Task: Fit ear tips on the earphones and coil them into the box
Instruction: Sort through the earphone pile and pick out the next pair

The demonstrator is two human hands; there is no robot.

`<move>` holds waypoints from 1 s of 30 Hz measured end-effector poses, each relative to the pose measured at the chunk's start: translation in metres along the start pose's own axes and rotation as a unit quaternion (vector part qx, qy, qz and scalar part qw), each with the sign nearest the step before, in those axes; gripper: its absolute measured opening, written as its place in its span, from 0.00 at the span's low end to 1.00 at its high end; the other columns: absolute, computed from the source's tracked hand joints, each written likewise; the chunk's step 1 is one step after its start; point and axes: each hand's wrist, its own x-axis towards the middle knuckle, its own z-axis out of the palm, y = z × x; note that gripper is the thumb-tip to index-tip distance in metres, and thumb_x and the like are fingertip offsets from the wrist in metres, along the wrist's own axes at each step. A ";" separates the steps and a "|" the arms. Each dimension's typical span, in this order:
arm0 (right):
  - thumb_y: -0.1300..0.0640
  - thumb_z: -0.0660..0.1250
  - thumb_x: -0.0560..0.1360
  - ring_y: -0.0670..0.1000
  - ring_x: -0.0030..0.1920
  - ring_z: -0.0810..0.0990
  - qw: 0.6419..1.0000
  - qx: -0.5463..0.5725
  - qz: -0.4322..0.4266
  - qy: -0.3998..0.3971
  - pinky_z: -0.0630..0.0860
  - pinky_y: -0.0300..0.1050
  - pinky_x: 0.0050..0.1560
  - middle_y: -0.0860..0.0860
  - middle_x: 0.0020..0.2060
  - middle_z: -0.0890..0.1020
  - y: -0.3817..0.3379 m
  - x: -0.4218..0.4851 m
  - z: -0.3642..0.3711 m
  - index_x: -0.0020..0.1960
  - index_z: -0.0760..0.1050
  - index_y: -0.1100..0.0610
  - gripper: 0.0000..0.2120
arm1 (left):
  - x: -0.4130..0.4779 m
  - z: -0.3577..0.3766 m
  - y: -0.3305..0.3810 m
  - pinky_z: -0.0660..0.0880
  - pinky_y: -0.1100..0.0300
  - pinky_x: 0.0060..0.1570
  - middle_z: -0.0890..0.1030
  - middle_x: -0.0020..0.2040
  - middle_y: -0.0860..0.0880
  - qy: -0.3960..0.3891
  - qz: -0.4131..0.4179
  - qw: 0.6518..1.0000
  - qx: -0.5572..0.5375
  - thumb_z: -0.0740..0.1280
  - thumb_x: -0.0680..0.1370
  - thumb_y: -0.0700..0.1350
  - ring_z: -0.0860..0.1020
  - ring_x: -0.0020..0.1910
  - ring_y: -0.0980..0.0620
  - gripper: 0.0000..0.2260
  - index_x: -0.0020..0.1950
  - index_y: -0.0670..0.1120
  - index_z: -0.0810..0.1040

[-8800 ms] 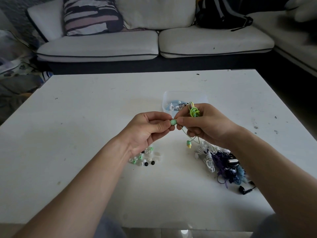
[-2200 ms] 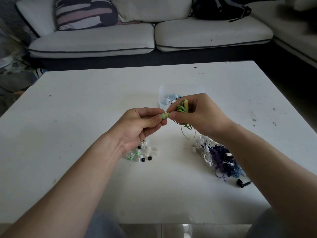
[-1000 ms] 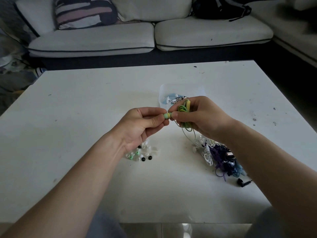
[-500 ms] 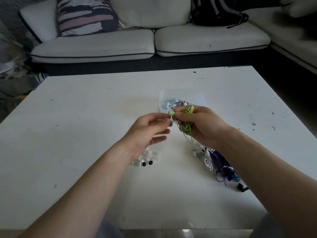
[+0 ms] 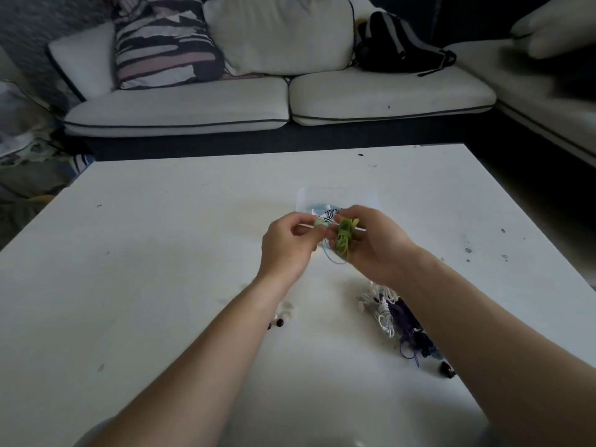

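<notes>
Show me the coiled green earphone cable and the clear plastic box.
coiled green earphone cable (image 5: 344,241): head view, middle of the bundle.
clear plastic box (image 5: 338,196): head view, far wall.

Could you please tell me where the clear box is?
In the head view, the clear box sits on the white table, slightly right of centre, just beyond the left hand and right hand.
</notes>
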 end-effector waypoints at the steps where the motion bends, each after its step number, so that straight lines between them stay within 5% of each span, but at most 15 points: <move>1: 0.64 0.64 0.78 0.55 0.36 0.77 1.000 0.019 -0.005 0.003 0.78 0.45 0.41 0.59 0.39 0.76 -0.006 0.006 0.000 0.51 0.70 0.63 0.04 | 0.010 0.003 0.002 0.77 0.58 0.40 0.84 0.38 0.52 0.010 0.019 1.000 0.021 0.73 0.74 0.47 0.82 0.38 0.53 0.04 0.47 0.50 0.83; 5: 0.59 0.67 0.76 0.60 0.44 0.75 0.999 -0.007 -0.010 0.053 0.79 0.50 0.51 0.63 0.49 0.74 -0.036 0.037 -0.001 0.56 0.70 0.63 0.12 | 0.054 0.022 0.010 0.75 0.61 0.42 0.83 0.39 0.57 0.035 0.059 0.991 0.115 0.71 0.73 0.49 0.81 0.41 0.58 0.04 0.46 0.52 0.83; 9: 0.54 0.67 0.75 0.57 0.40 0.73 0.993 -0.047 -0.014 0.104 0.75 0.50 0.45 0.57 0.42 0.71 -0.056 0.059 0.000 0.48 0.69 0.60 0.11 | 0.086 0.036 0.004 0.77 0.56 0.45 0.82 0.42 0.56 0.057 0.082 0.956 0.276 0.67 0.74 0.53 0.79 0.49 0.50 0.06 0.46 0.53 0.82; 12: 0.49 0.67 0.75 0.58 0.49 0.78 0.984 -0.116 -0.003 0.134 0.73 0.51 0.54 0.57 0.49 0.73 -0.058 0.067 -0.004 0.58 0.70 0.60 0.18 | 0.100 0.038 -0.004 0.73 0.56 0.45 0.82 0.50 0.53 0.029 0.073 0.917 0.390 0.66 0.75 0.57 0.73 0.59 0.48 0.12 0.53 0.54 0.84; 14: 0.46 0.68 0.73 0.54 0.39 0.72 0.979 -0.137 -0.012 0.153 0.72 0.49 0.57 0.53 0.42 0.69 -0.055 0.068 -0.006 0.65 0.69 0.58 0.25 | 0.103 0.035 -0.008 0.73 0.54 0.49 0.80 0.58 0.52 0.007 0.058 0.914 0.401 0.65 0.76 0.59 0.69 0.64 0.48 0.18 0.62 0.53 0.81; 16: 0.47 0.69 0.73 0.52 0.32 0.62 0.980 -0.132 -0.027 0.149 0.73 0.45 0.48 0.50 0.36 0.62 -0.053 0.063 -0.009 0.64 0.70 0.57 0.24 | 0.100 0.031 -0.010 0.75 0.51 0.53 0.77 0.62 0.52 0.011 0.072 0.918 0.390 0.64 0.77 0.57 0.67 0.66 0.48 0.20 0.66 0.52 0.77; 19: 0.52 0.68 0.74 0.52 0.31 0.61 0.984 -0.114 -0.051 0.130 0.64 0.41 0.35 0.51 0.34 0.62 -0.052 0.047 -0.019 0.48 0.71 0.56 0.10 | 0.086 0.020 -0.012 0.75 0.51 0.53 0.77 0.61 0.53 0.028 0.103 0.923 0.369 0.65 0.78 0.53 0.67 0.65 0.48 0.16 0.64 0.53 0.77; 25: 0.59 0.64 0.78 0.56 0.44 0.82 0.967 -0.202 -0.091 0.128 0.79 0.52 0.56 0.57 0.45 0.83 -0.053 -0.004 -0.056 0.53 0.78 0.62 0.08 | 0.033 0.008 -0.013 0.74 0.55 0.52 0.80 0.53 0.53 -0.008 0.142 0.930 0.340 0.66 0.77 0.49 0.75 0.56 0.49 0.08 0.55 0.51 0.81; 30: 0.61 0.67 0.78 0.50 0.38 0.81 0.874 -0.458 -0.115 0.111 0.77 0.43 0.40 0.54 0.42 0.86 -0.036 -0.031 -0.084 0.49 0.82 0.59 0.05 | -0.017 0.027 -0.023 0.76 0.60 0.44 0.83 0.41 0.54 -0.154 0.039 0.950 0.268 0.70 0.74 0.47 0.81 0.42 0.52 0.04 0.47 0.52 0.81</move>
